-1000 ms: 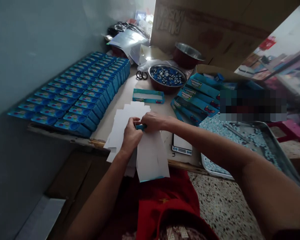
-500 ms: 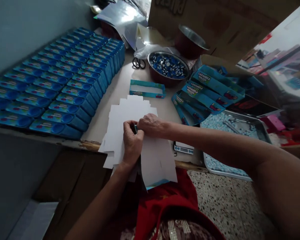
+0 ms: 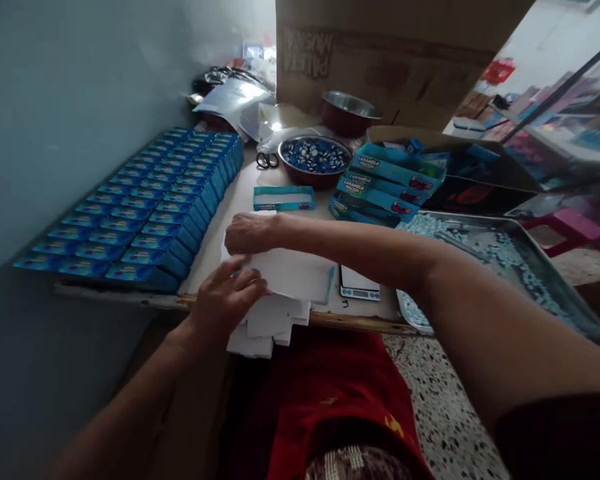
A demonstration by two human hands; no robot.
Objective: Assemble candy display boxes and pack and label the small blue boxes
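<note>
A flat cardboard box blank, white side up with a teal edge at its right, lies on a stack of white blanks that overhangs the table's front edge. My right hand reaches across to the blank's far left part, its fingers curled down against the card and mostly hidden. Just nearer to me, my left hand has its fingers bent together at the blank's left edge, where a bit of teal shows. A folded teal box tray sits beyond the blanks.
Rows of blue packages fill the table's left side. Behind stand a bowl of blue-and-white candies and scissors. To the right are stacked teal trays, a digital scale and a metal tray with pale blue pieces.
My right hand has moved left over the blank, and my left hand has shifted left and nearer to me. The top blank now lies turned sideways. The view has tilted up.
</note>
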